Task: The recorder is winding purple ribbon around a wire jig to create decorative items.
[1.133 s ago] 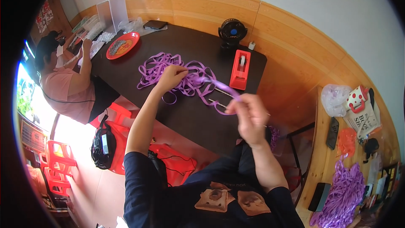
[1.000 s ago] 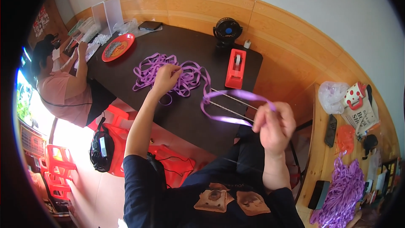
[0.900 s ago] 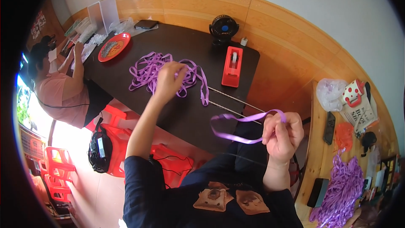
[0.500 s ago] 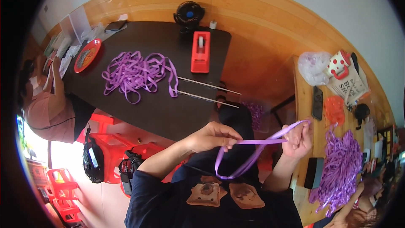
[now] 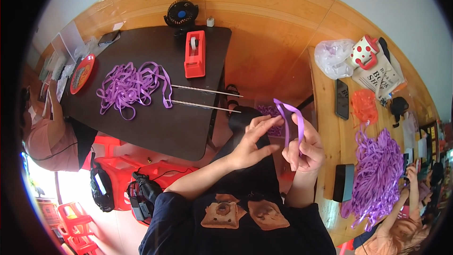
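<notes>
A narrow purple strap (image 5: 298,117) rises in a bent loop from my right hand (image 5: 306,148), whose curled fingers grip it. My left hand (image 5: 255,145) has its fingers stretched out and its thumb apart. Its fingertips are right beside the strap's left side; whether they touch it I cannot tell. Beyond my hands, two thin metal rods (image 5: 207,89) stick out past the right edge of the dark table (image 5: 155,134). A loose tangle of purple straps (image 5: 130,87) lies on that table, its right end at the rods.
Red tape dispenser (image 5: 195,54) and black fan (image 5: 181,15) stand at the dark table's back; a red plate (image 5: 82,74) lies left. The wooden table (image 5: 325,132) at right holds a purple strap heap (image 5: 380,174), phone (image 5: 342,99) and dotted mug (image 5: 364,52). People sit at both sides.
My left hand has let go of the strap and its fingers have spread. My right hand has moved left and lower, and the loop is now bunched upright above it. The view has turned slightly right.
</notes>
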The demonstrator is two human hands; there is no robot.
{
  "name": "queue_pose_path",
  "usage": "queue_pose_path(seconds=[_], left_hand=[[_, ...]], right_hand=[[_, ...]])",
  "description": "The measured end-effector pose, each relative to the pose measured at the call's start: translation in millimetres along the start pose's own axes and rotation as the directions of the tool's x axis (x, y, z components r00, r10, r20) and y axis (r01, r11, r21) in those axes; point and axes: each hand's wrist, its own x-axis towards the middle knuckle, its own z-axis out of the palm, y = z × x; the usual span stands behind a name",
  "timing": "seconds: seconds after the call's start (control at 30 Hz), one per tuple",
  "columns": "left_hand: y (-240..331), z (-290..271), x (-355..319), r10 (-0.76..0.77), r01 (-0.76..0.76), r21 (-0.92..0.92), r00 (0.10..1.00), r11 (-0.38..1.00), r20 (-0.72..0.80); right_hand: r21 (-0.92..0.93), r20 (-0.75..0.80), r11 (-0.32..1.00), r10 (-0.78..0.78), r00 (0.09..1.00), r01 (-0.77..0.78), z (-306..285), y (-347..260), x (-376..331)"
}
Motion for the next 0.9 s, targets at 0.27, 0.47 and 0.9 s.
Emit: queue_pose_path(seconds=[0.27, 0.47, 0.9], left_hand=[[-50, 21, 4, -0.033, 0.063, 0.127, 0.975, 0.990, -0.221], [-79, -4, -62, -0.499, 0.476, -0.830, 0.815, 0.290, 0.293], [-10, -19, -56, -0.538, 0.522, -0.253, 0.843, 0.814, 0.008]], right_hand=[[0.061, 0.035, 0.997, -0.055, 0.998, 0.052, -10, 14, -17], [0.043, -0.136, 0.978, -0.195, 0.971, 0.203, -44, -3, -27], [-0.902, -0.181, -0.266, -0.484, 0.856, -0.341, -92, 78, -49]])
